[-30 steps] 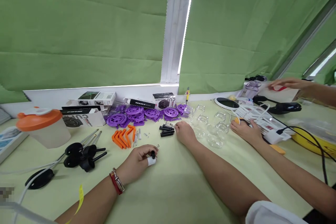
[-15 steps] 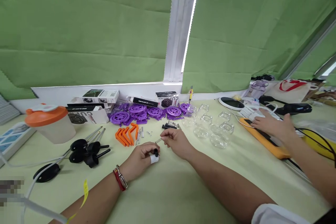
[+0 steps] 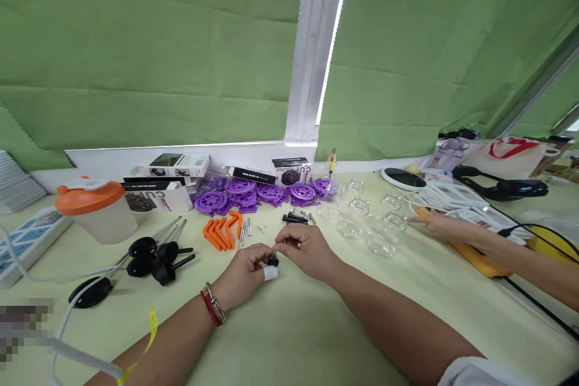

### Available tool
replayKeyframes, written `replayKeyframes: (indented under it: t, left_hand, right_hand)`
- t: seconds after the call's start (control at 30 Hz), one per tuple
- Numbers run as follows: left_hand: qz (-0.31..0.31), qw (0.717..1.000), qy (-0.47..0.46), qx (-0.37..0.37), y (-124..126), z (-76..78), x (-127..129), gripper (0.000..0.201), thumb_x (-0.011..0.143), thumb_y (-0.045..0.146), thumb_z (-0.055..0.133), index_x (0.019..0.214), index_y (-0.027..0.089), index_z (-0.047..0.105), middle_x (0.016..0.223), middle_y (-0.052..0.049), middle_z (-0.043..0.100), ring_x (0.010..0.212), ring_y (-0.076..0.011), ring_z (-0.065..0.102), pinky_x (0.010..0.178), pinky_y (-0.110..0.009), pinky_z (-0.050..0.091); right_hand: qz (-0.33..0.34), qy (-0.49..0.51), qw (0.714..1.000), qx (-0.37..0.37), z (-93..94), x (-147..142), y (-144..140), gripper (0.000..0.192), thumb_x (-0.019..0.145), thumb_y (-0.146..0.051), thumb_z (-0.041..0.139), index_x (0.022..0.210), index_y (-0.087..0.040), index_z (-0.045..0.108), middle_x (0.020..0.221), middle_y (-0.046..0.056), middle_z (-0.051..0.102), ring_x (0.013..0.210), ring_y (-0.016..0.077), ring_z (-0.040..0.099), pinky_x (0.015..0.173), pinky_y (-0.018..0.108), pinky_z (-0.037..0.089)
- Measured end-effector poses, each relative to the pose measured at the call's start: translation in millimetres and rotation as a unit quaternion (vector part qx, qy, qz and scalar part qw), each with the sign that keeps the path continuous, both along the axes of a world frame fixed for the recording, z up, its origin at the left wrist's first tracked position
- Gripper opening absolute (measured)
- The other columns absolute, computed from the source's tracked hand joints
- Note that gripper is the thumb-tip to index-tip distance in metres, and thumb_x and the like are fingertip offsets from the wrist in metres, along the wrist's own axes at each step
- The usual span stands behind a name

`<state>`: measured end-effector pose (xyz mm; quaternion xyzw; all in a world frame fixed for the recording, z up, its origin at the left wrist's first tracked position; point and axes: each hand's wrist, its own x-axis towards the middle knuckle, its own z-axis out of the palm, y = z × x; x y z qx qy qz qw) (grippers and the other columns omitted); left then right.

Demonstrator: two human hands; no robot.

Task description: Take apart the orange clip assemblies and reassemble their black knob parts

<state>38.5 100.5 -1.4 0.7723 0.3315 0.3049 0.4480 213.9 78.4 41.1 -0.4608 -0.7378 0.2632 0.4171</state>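
Head view. Left hand, bandaged fingertip, pinching small black cylindrical plastic part just above pale green worktop. Right hand closed narrow on small metal coil spring, held at top of black part. Behind hands: orange angled plastic clips, thin metal pins, purple spoked plastic wheels. To right: clear empty glass jars, upright, grouped close. At left: translucent tub with orange lid, lid on, contents not discernible; black round-headed rods. Far right: co-worker's hand resting on yellow flat board.
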Motion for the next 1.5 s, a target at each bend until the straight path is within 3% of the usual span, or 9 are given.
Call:
replayKeyframes:
  t: [0.47,0.6,0.67,0.83,1.0,1.13,1.3,1.37,1.5]
  left_hand:
    - [0.014,1.0,-0.015,-0.015,2,-4.4,0,0.018,0.073,0.025,0.061,0.087,0.016,0.063,0.077,-0.002,0.06,0.07,-0.0138,0.052,0.063,-0.024,0.041]
    - [0.023,0.999,-0.001,-0.029,2,-4.4,0,0.016,0.072,0.025,0.062,0.083,0.015,0.062,0.068,0.001,0.056,0.061,-0.0114,0.048,0.057,-0.022,0.039]
    - [0.028,0.999,0.002,-0.03,2,-2.4,-1,0.02,0.071,0.026,0.062,0.088,0.015,0.061,0.074,0.0,0.057,0.06,-0.0104,0.048,0.056,-0.022,0.04]
    - [0.133,0.99,0.007,0.046,8,1.0,-9,0.031,0.072,0.027,0.058,0.101,0.017,0.055,0.084,-0.002,0.054,0.065,-0.0119,0.049,0.054,-0.022,0.038]
    - [0.152,0.979,0.118,0.074,13,-2.7,-12,0.02,0.068,0.013,0.051,0.086,0.019,0.056,0.062,0.004,0.047,0.054,-0.011,0.044,0.05,-0.022,0.033]
    - [0.142,0.97,0.172,0.098,10,-2.2,-10,0.026,0.063,0.006,0.048,0.084,0.02,0.053,0.07,0.003,0.054,0.059,-0.0113,0.048,0.054,-0.022,0.033]
    - [0.141,0.963,0.205,0.101,10,-6.6,-9,0.021,0.065,0.006,0.048,0.081,0.02,0.051,0.068,0.003,0.053,0.061,-0.0123,0.048,0.055,-0.022,0.032]
    - [0.149,0.961,0.212,0.101,12,-9.7,-10,0.02,0.067,0.008,0.048,0.082,0.019,0.051,0.069,0.002,0.054,0.061,-0.0127,0.049,0.056,-0.022,0.032]
    - [0.172,0.954,0.226,0.094,14,-11.6,-11,0.01,0.071,0.014,0.048,0.08,0.019,0.049,0.071,0.0,0.056,0.063,-0.0136,0.051,0.057,-0.024,0.035]
  right_hand:
    - [0.064,-0.089,0.994,0.026,-12.5,-4,-3,0.006,0.077,-0.023,0.06,0.079,-0.02,0.064,0.072,0.001,0.057,0.064,0.0116,0.049,0.058,0.023,0.035]
    - [0.062,-0.077,0.995,-0.016,-18.9,-5,-1,0.012,0.076,-0.018,0.057,0.085,-0.021,0.064,0.077,0.001,0.06,0.068,0.0124,0.051,0.06,0.023,0.037]
    - [0.054,-0.043,0.996,-0.056,-28.3,-6,4,0.014,0.077,-0.018,0.054,0.086,-0.021,0.064,0.077,0.001,0.062,0.067,0.0122,0.052,0.059,0.023,0.037]
    - [0.024,0.013,0.99,-0.14,-54.5,-14,18,0.014,0.078,-0.021,0.052,0.087,-0.017,0.063,0.072,0.001,0.062,0.06,0.0114,0.052,0.054,0.022,0.038]
    - [0.02,-0.064,0.995,-0.073,-58.6,-28,20,0.019,0.08,-0.017,0.048,0.091,-0.018,0.064,0.083,0.003,0.066,0.074,0.0141,0.058,0.065,0.024,0.042]
    - [0.009,-0.133,0.991,-0.014,-57.8,-34,19,0.019,0.079,-0.016,0.051,0.092,-0.019,0.065,0.09,0.004,0.064,0.084,0.0156,0.058,0.073,0.024,0.041]
    - [0.017,-0.149,0.989,-0.008,-58.5,-30,22,0.015,0.08,-0.019,0.053,0.089,-0.018,0.064,0.086,0.003,0.062,0.081,0.014,0.056,0.071,0.023,0.041]
    - [-0.011,-0.155,0.988,-0.011,-55.6,-20,25,0.014,0.081,-0.021,0.054,0.09,-0.018,0.063,0.087,0.004,0.061,0.079,0.0138,0.055,0.069,0.023,0.04]
    - [-0.148,-0.214,0.965,-0.018,-47.6,11,37,0.015,0.081,-0.017,0.052,0.092,-0.019,0.062,0.093,0.004,0.058,0.079,0.0144,0.053,0.068,0.025,0.037]
